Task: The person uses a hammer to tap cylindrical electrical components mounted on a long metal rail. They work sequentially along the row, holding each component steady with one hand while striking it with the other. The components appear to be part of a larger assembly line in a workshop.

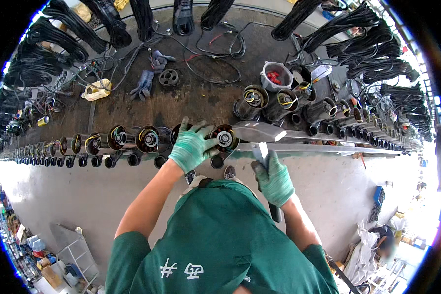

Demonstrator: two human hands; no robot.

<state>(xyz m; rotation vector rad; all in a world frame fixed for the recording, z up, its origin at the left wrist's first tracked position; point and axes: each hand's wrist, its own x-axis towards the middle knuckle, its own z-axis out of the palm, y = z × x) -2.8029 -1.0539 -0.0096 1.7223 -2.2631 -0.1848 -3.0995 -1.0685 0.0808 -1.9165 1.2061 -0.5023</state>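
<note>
My left hand [193,147], in a green glove, lies with its fingers spread over the row of motor housings at the bench's near edge. Its fingertips reach the rim of a black cylindrical motor housing [224,138], which has a round metal centre and coloured wires inside. In my right hand [274,180], also gloved in green, is a hammer [261,131]. Its broad metal head lies just right of that housing, and its dark handle end sticks out below my fist. Another housing is partly hidden beneath my left hand.
Similar housings [147,139] line the near edge both ways. More motor housings [254,102] stand to the right, by a grey pot [276,76] with red pieces. Gloves [143,84], a black wheel-like part [168,77], a yellow container [97,90] and black cable bundles [183,19] lie farther back.
</note>
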